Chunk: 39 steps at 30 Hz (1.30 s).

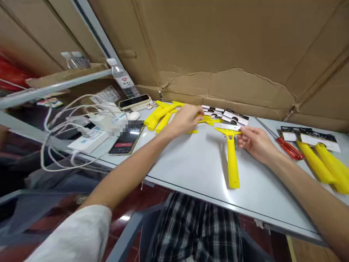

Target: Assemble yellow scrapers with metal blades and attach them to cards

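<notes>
My right hand (255, 142) pinches the right end of a yellow scraper (232, 156), whose handle points down toward the table's front edge. Along the scraper's head lies a flat silver blade strip (226, 126). Further left, my left hand (187, 119) is over small yellow plastic parts (208, 120), fingers curled together; what they grip, if anything, is hidden. Several yellow scraper handles (160, 114) are heaped beside and behind the left wrist. Black-and-white printed cards (236, 118) sit behind the silver strip.
A red-handled screwdriver (290, 147) and carded yellow scrapers (324, 163) lie at right on the white table (185, 163). To the left are a phone (127, 140), a power strip (89, 140) with tangled white cables, and a water bottle (124, 80). Cardboard (218, 43) walls the back.
</notes>
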Each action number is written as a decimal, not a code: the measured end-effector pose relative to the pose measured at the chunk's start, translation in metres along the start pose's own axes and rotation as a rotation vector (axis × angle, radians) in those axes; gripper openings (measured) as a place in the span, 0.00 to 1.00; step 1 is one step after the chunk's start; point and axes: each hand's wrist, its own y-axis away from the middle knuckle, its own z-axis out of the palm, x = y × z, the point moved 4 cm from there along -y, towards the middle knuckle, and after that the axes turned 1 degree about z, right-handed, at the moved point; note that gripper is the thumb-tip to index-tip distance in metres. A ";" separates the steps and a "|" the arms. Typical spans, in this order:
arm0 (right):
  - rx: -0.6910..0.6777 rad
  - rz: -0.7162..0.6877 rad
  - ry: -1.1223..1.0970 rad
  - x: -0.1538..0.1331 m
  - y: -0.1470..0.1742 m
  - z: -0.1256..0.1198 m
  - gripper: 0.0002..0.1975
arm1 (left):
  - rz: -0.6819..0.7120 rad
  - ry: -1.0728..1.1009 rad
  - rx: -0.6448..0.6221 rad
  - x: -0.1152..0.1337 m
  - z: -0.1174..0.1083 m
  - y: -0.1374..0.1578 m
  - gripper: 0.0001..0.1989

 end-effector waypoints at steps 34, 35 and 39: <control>-0.053 -0.007 -0.047 0.009 0.000 0.004 0.34 | -0.408 1.255 0.090 0.038 0.055 0.020 0.18; -0.054 -0.009 -0.053 0.009 0.000 0.005 0.34 | -0.408 1.242 0.092 0.038 0.055 0.021 0.17; -0.056 -0.003 -0.059 0.009 0.002 0.007 0.34 | -0.428 1.229 0.118 0.040 0.055 0.024 0.15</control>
